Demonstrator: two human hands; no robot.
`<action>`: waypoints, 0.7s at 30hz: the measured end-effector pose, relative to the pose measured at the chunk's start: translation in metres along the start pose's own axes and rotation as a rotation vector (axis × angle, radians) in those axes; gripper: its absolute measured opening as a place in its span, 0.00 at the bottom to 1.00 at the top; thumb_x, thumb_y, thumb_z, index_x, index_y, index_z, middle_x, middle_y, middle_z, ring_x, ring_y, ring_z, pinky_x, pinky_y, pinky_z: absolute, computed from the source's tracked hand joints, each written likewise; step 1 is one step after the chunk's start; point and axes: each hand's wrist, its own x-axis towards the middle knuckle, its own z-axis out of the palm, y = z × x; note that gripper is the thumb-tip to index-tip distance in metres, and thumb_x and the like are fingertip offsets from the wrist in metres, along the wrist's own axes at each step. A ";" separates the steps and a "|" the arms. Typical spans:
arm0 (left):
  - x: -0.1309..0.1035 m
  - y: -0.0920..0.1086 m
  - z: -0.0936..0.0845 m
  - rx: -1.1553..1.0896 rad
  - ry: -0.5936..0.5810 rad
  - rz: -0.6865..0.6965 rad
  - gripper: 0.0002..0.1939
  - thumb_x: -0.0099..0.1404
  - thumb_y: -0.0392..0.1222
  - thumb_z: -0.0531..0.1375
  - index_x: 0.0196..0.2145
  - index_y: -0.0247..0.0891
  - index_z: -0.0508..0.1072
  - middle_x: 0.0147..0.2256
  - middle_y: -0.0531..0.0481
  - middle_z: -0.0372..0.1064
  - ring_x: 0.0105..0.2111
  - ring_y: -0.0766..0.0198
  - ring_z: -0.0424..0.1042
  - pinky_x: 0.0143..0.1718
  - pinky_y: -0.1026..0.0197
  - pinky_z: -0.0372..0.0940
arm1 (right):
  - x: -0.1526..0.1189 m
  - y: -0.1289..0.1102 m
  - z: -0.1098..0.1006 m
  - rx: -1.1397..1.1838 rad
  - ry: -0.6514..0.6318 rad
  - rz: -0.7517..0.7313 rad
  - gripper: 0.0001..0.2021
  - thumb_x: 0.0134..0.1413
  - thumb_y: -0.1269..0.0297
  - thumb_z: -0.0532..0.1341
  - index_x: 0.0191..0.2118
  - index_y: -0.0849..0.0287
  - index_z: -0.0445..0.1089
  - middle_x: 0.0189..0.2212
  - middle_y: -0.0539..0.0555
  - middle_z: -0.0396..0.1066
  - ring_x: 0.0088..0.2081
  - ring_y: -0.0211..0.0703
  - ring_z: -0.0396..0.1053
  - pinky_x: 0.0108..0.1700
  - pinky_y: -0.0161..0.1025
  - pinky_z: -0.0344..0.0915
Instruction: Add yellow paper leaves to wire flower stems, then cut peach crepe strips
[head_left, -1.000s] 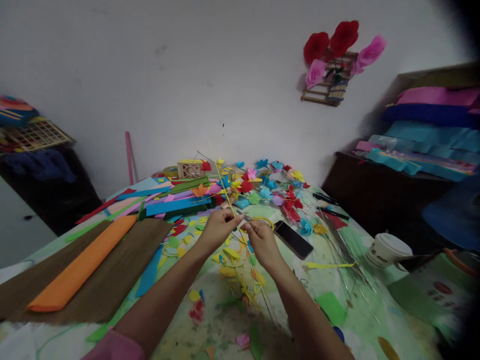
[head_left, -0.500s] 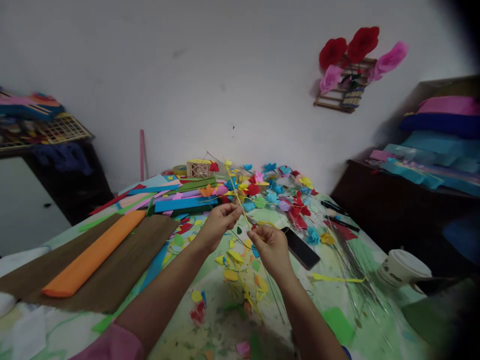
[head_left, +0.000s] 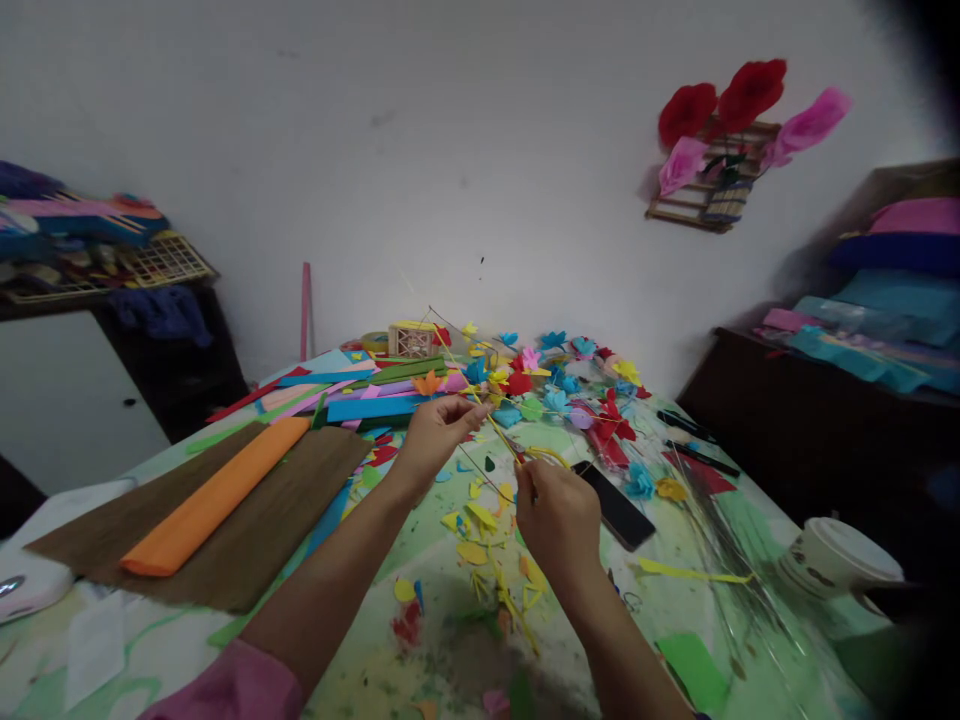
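A thin stem wrapped in yellow paper (head_left: 501, 433) slants between my two hands, above the table. My left hand (head_left: 439, 440) pinches it between thumb and fingertips. Lower and nearer, my right hand (head_left: 559, 505) is closed round the stem's near end, its fingers curled and partly hidden. Beyond the hands, the stem's thin far end points up toward the wall, blurred. Yellow-handled scissors (head_left: 551, 455) lie just behind my right hand. Yellow paper cuttings (head_left: 480, 517) are scattered on the table below.
Paper flowers (head_left: 555, 375) cover the table's far side. An orange paper roll (head_left: 217, 495) lies on brown sheets (head_left: 300, 515) at left. To the right are a phone (head_left: 616, 508), thin wires (head_left: 705, 520), a yellow strip (head_left: 694, 572) and a lidded cup (head_left: 840, 555).
My right hand has turned over, its fingers now curled further in, and it has moved slightly right. The stem's far part is now blurred. The whole view has shifted a little left.
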 end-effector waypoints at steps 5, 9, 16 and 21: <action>0.000 0.003 -0.001 -0.007 -0.024 -0.004 0.18 0.52 0.52 0.63 0.21 0.34 0.68 0.19 0.56 0.60 0.18 0.73 0.53 0.21 0.67 0.49 | 0.000 -0.001 0.001 -0.064 0.024 -0.048 0.14 0.55 0.71 0.53 0.19 0.60 0.64 0.14 0.53 0.63 0.20 0.39 0.60 0.26 0.39 0.43; 0.001 0.003 -0.003 0.003 -0.091 -0.035 0.17 0.53 0.52 0.61 0.22 0.34 0.69 0.20 0.54 0.63 0.18 0.73 0.54 0.20 0.67 0.49 | 0.001 0.001 0.001 -0.024 -0.028 0.002 0.14 0.56 0.69 0.53 0.20 0.60 0.64 0.15 0.53 0.64 0.20 0.39 0.60 0.26 0.38 0.43; 0.008 -0.002 -0.015 -0.009 0.018 0.018 0.15 0.52 0.50 0.63 0.23 0.34 0.70 0.19 0.55 0.62 0.18 0.72 0.55 0.20 0.67 0.50 | 0.004 0.012 0.002 0.278 -0.108 0.226 0.12 0.54 0.63 0.56 0.22 0.59 0.67 0.18 0.52 0.67 0.22 0.39 0.61 0.26 0.36 0.48; 0.019 -0.009 -0.026 0.047 0.261 0.105 0.12 0.51 0.48 0.62 0.25 0.35 0.70 0.24 0.52 0.65 0.23 0.69 0.59 0.24 0.67 0.55 | 0.010 0.020 0.008 0.848 -0.156 0.557 0.13 0.46 0.56 0.60 0.20 0.60 0.67 0.14 0.47 0.60 0.18 0.34 0.54 0.21 0.33 0.47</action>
